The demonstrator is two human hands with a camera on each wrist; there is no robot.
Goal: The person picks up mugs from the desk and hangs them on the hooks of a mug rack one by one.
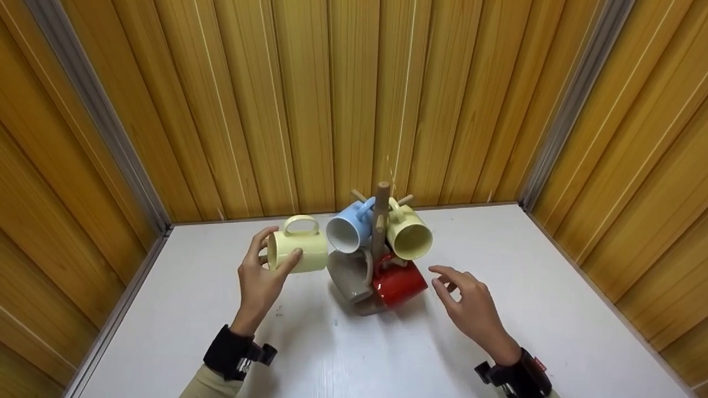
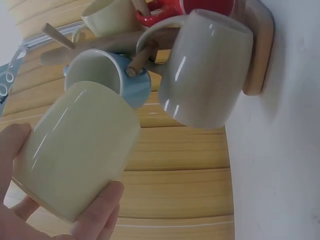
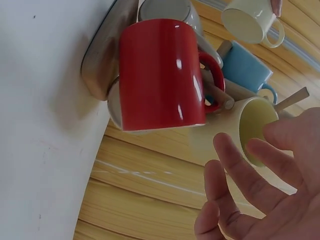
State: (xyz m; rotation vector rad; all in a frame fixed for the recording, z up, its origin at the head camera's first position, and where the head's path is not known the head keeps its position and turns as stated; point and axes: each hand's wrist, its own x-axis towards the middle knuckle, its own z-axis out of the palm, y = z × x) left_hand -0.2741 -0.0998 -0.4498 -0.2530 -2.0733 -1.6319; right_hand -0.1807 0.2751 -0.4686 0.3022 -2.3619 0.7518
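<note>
My left hand (image 1: 261,282) grips a pale yellow mug (image 1: 301,251) on its side, handle upward, left of a wooden mug tree (image 1: 380,221). In the left wrist view the thumb and fingers wrap the base end of that mug (image 2: 80,150). A blue mug (image 1: 348,228) and a second yellow mug (image 1: 409,235) hang on the upper pegs. Below them hang a grey mug (image 1: 349,276) and a red mug (image 1: 399,283). My right hand (image 1: 470,304) hovers right of the red mug, its fingers loosely bent and holding nothing.
The mug tree stands on a white table (image 1: 182,309) on a wooden base (image 2: 260,50). Bare upper pegs (image 1: 406,199) stick out toward the back. Wood-patterned walls (image 1: 298,110) enclose the table at the back and both sides.
</note>
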